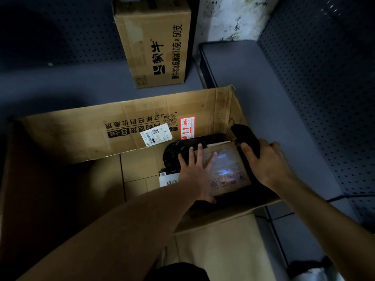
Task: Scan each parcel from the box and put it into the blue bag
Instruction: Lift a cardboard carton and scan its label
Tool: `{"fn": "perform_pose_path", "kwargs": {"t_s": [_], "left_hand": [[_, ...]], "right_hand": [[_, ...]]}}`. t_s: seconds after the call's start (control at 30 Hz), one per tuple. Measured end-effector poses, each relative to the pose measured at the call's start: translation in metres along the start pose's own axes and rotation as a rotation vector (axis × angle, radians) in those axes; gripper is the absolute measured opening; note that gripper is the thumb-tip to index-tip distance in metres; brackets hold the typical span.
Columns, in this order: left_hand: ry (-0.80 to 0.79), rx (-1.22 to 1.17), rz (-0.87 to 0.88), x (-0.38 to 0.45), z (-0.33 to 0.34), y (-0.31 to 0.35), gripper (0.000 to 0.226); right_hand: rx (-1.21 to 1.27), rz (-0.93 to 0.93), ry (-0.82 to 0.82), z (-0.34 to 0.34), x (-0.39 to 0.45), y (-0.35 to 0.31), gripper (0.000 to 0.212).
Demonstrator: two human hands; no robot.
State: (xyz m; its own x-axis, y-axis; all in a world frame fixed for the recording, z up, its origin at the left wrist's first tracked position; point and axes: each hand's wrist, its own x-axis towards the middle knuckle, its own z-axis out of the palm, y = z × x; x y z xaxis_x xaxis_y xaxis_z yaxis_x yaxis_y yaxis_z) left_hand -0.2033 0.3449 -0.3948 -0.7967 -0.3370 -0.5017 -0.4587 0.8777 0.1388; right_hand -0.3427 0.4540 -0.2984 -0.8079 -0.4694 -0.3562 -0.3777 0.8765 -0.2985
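- Parcel (227,169), a flat stiff carton, lies at the right of the box (81,142); likely light, best gripped by its edges.
- Left hand (194,171) presses spread fingers on it.
- Right hand (265,159) grips the scanner (245,136).

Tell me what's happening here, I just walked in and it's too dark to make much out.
A person is leaning over a big open cardboard box. Their left hand lies flat, fingers spread, on a small brown parcel inside it. Their right hand grips a black handheld scanner at the parcel's right edge, and a bluish glow shows on the parcel's top. A black wrapped parcel and a white labelled one lie beside it in the box. No blue bag is in view.
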Motion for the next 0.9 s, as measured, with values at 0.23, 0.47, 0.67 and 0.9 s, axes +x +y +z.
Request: {"fn": "perform_pose_path", "kwargs": {"t_s": [0.23, 0.47, 0.67, 0.9], "left_hand": [[-0.010, -0.066, 0.022, -0.002, 0.001, -0.003, 0.152], [0.027, -0.193, 0.041, -0.017, -0.011, -0.013, 0.149], [0.092, -0.283, 0.005, -0.037, -0.041, -0.025, 0.147], [0.174, -0.400, -0.089, -0.074, -0.084, -0.049, 0.145]], "right_hand": [[-0.016, 0.005, 0.005, -0.006, -0.002, 0.002, 0.068], [0.006, 0.006, 0.017, -0.017, -0.005, -0.002, 0.073], [-0.011, 0.002, 0.035, -0.038, -0.018, -0.011, 0.075], [-0.020, -0.063, 0.057, -0.069, -0.048, -0.033, 0.077]]}}
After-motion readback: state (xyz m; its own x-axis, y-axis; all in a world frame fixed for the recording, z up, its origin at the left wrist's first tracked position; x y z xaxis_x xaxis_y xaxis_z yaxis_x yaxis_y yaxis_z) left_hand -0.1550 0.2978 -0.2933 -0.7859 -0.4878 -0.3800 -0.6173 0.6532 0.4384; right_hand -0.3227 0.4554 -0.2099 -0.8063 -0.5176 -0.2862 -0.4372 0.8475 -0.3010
